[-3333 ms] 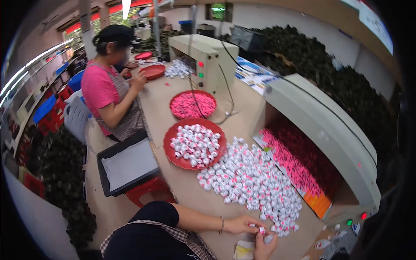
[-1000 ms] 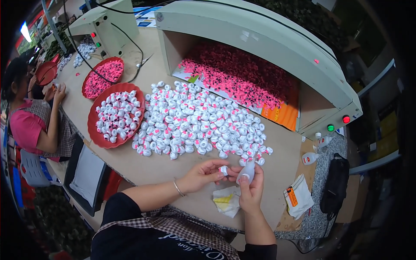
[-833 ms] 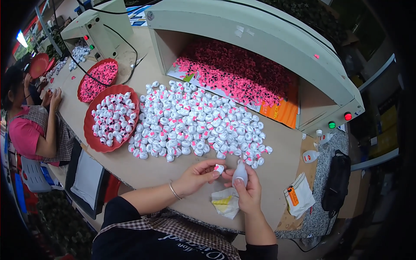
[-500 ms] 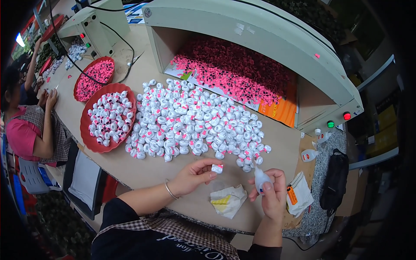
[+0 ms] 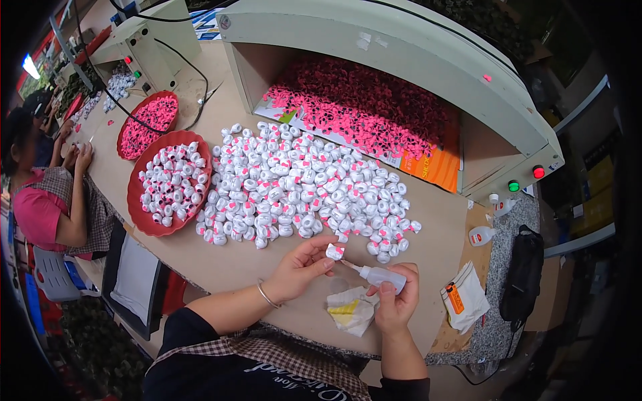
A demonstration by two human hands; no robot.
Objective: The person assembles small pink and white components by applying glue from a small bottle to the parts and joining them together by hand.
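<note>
Between thumb and fingers, my left hand pinches a small white piece with a pink patch. My right hand grips a translucent squeeze bottle, tilted so its thin nozzle points left toward the pinched piece. The nozzle tip is close beside that piece; whether they touch I cannot tell. A wide spread of similar white and pink pieces covers the table just beyond my hands. Under the bottle lies a crumpled white cloth with a yellow patch.
Red bowls stand at the left. Behind, a pale green open-fronted box shelters many pink pieces. At the right are a white bottle, a white packet and a black pouch. A co-worker sits at far left.
My right hand has moved left and tipped the squeeze bottle from nearly upright to lying over, bringing its nozzle to the white piece. My left hand still pinches that piece.
</note>
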